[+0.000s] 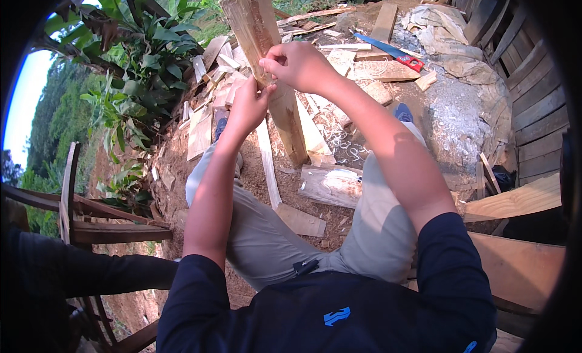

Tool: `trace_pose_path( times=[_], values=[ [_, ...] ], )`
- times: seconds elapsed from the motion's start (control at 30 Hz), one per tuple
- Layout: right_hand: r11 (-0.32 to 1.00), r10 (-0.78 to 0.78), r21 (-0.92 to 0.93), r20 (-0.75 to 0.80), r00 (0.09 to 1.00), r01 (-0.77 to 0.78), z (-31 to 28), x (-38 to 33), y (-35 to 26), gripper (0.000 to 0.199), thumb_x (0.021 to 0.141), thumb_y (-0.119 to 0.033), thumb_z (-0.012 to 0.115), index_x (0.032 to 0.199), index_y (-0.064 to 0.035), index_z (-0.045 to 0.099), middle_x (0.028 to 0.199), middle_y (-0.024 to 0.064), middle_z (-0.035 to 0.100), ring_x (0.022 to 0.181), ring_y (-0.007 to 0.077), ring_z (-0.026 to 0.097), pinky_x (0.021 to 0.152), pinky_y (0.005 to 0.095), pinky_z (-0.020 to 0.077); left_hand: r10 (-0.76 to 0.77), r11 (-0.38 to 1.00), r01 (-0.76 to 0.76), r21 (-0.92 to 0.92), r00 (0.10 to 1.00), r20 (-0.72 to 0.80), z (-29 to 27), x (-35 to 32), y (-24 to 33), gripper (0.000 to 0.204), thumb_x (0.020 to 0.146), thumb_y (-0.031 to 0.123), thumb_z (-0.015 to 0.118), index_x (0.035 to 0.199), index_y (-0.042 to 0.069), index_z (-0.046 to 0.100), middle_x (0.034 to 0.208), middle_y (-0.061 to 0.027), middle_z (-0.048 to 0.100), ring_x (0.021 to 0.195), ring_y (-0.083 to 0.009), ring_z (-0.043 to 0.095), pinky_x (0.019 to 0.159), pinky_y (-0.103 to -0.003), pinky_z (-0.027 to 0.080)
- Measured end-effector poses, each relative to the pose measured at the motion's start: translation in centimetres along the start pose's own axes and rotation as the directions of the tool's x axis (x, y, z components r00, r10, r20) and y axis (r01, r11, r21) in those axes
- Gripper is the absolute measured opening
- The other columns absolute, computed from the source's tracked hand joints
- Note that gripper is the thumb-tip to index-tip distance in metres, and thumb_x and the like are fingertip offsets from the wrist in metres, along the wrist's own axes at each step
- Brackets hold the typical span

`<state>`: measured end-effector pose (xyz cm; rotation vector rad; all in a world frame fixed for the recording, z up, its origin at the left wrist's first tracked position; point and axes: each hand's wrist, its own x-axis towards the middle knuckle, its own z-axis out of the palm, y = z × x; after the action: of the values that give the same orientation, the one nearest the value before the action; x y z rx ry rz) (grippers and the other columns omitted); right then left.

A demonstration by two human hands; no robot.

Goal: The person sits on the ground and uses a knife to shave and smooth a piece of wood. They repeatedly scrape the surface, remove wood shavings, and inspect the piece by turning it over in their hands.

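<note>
A long thick wooden board (285,119) stands tilted in front of me, its top leaning away to the left and its lower end near a short log on the ground. My right hand (298,67) is closed in a pinch against the board's face, a bit above its middle. Just below and to the left, my left hand (251,105) is also closed, fingertips at the board's edge. Whatever the fingers pinch is too small or hidden to make out. The short split log (330,184) lies between my feet, with wood shavings (348,150) beyond it.
A handsaw (388,51) with a blue blade and red handle rests on planks at the far right. Offcuts (200,131) litter the ground. A plank wall (539,110) stands right, leafy plants (151,62) left. Another person's dark sleeve (115,274) reaches in at lower left.
</note>
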<state>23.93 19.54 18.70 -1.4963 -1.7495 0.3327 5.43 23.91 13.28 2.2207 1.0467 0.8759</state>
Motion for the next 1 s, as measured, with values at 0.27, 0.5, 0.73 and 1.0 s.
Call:
trace_pose_path(
  times=[0.27,0.5,0.73,1.0],
  values=[
    [0.787,0.389,0.331,0.390,0.835,-0.521,0.1,-0.1,-0.3,0.044,0.094,-0.046,0.071,0.091,-0.0016,0.071,0.074,0.0039,0.069,0.061,0.0111,0.065,0.050,0.0265,0.0527,-0.045,0.999,0.045,0.001,0.996,-0.072,-0.4,0.1,0.1,0.027,0.094,0.016,0.072,0.106,-0.007,0.064,0.086,-0.0236,0.071,0.079,-0.0335,0.071,0.072,-0.042,0.053],
    [0.758,0.387,0.427,0.312,0.868,-0.492,0.9,-0.2,-0.1,0.039,0.093,-0.041,0.075,0.083,-0.0039,0.067,0.071,0.0028,0.066,0.055,0.0102,0.061,0.047,0.0261,0.0512,-0.037,0.998,0.040,0.043,0.997,-0.068,0.3,0.4,-1.4,0.029,0.092,0.017,0.073,0.100,-0.009,0.065,0.084,-0.0241,0.070,0.079,-0.0331,0.071,0.072,-0.042,0.053],
    [0.741,0.401,0.469,0.264,0.877,-0.480,1.8,0.0,0.9,0.029,0.094,-0.030,0.073,0.087,-0.0027,0.067,0.068,0.0022,0.064,0.052,0.0093,0.059,0.047,0.0260,0.0498,-0.049,0.998,0.051,0.021,0.995,-0.091,0.6,0.3,-0.8,0.030,0.092,0.019,0.074,0.097,-0.009,0.064,0.085,-0.0253,0.070,0.080,-0.0350,0.071,0.073,-0.043,0.052],
    [0.603,0.489,0.694,0.069,0.870,-0.394,3.7,-0.1,0.0,0.022,0.083,-0.021,0.071,0.074,-0.0015,0.067,0.068,0.0072,0.067,0.052,0.0137,0.060,0.051,0.0317,0.0520,-0.050,0.998,0.052,0.027,0.996,-0.077,0.3,0.4,-1.0,0.033,0.092,0.022,0.075,0.094,-0.009,0.063,0.080,-0.0234,0.068,0.071,-0.0339,0.065,0.069,-0.043,0.050]
  ],
)
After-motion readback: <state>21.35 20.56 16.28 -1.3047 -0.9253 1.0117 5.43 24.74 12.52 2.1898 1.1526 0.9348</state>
